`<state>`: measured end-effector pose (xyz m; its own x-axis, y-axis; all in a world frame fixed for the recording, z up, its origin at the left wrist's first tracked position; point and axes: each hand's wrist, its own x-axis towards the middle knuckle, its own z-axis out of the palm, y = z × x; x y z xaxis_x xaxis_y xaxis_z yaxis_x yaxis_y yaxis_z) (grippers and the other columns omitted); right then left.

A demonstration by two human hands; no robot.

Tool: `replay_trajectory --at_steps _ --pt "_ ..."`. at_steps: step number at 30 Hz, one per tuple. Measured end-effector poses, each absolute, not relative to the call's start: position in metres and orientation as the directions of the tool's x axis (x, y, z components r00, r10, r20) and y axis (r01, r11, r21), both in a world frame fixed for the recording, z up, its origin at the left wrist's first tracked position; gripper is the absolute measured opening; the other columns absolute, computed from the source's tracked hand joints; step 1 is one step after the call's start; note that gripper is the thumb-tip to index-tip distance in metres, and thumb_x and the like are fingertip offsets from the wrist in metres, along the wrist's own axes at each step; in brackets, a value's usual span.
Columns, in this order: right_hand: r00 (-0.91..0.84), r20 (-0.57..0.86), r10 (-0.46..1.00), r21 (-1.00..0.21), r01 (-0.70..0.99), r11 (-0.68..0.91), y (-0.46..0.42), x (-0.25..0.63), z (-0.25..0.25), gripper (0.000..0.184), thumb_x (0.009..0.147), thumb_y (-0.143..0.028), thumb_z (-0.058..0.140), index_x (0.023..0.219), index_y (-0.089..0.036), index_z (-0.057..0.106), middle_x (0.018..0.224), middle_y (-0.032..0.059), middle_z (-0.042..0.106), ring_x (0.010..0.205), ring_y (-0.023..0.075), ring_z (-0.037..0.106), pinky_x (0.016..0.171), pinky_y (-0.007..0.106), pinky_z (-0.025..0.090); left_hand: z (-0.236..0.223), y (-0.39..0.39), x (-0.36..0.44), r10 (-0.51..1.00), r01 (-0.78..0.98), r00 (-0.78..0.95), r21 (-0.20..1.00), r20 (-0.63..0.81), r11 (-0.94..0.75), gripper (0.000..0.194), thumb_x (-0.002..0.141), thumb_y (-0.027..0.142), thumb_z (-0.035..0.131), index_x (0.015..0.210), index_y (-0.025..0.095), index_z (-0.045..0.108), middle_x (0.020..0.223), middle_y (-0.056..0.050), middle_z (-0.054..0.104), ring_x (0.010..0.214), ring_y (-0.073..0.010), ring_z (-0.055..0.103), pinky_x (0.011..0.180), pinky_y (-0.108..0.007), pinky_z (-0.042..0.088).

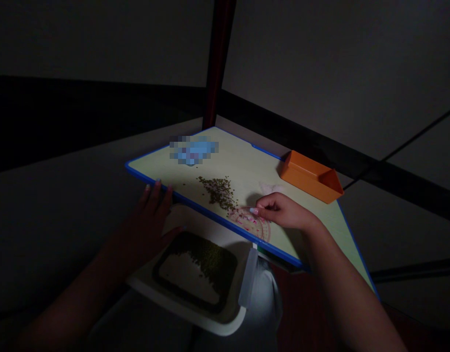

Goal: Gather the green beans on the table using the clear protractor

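A pile of small green beans (218,190) lies on a pale desk with a blue edge (195,205). My right hand (281,211) rests on the desk, fingers curled and pressed on a clear semicircular protractor (255,224) at the desk's near edge, beside the beans. My left hand (148,220) grips the far corner of a white tray (217,322) held below the desk's edge, fingers extended up against the blue edge. More green beans (210,256) lie inside the tray's dark inner well.
An orange rectangular box (310,177) stands at the desk's far right corner. A blurred blue patch (193,149) sits at the desk's far end. A dark post (215,63) rises behind. The room is dim, with a tiled floor around.
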<state>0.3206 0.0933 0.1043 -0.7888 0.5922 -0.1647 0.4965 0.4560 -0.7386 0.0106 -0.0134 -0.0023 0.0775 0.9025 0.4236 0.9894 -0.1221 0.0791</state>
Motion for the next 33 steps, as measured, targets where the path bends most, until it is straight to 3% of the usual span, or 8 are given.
replay_trajectory --at_steps 9,16,33 --pt "-0.751 -0.151 0.643 -0.684 0.549 0.481 0.0956 0.3212 0.1033 0.034 0.086 -0.036 0.047 0.058 -0.016 0.046 0.051 -0.0055 0.036 0.049 0.006 0.03 0.048 0.024 0.023 -0.006 -0.0131 0.0089 0.894 0.989 0.083 0.071 0.44 -0.127 0.091 0.075 0.063 0.038 0.141 0.013 0.001 0.153 -0.022 0.008 0.142 -0.0364 0.005 0.11 -0.054 0.027" --pt "-0.779 -0.101 0.619 -0.694 0.501 0.517 0.0948 0.3182 0.1021 0.034 0.087 -0.037 0.047 0.06 -0.016 0.045 0.052 -0.0065 0.033 0.049 0.0058 0.029 0.049 0.023 0.022 -0.0081 -0.0122 0.0081 0.902 0.99 0.072 0.083 0.425 -0.118 0.089 0.075 0.061 0.039 0.141 0.014 0.003 0.154 -0.021 0.007 0.142 -0.0367 0.004 0.11 -0.055 0.027" --pt "-0.801 -0.133 0.584 -0.734 0.476 0.485 0.0925 0.3147 0.1017 0.035 0.087 -0.037 0.048 0.059 -0.017 0.043 0.053 -0.0063 0.031 0.05 0.006 0.028 0.049 0.024 0.023 -0.0014 -0.0144 0.0111 0.91 0.986 0.062 0.117 0.41 -0.119 0.088 0.076 0.057 0.042 0.141 0.019 -0.005 0.155 -0.017 0.001 0.141 -0.0385 0.005 0.11 -0.057 0.028"
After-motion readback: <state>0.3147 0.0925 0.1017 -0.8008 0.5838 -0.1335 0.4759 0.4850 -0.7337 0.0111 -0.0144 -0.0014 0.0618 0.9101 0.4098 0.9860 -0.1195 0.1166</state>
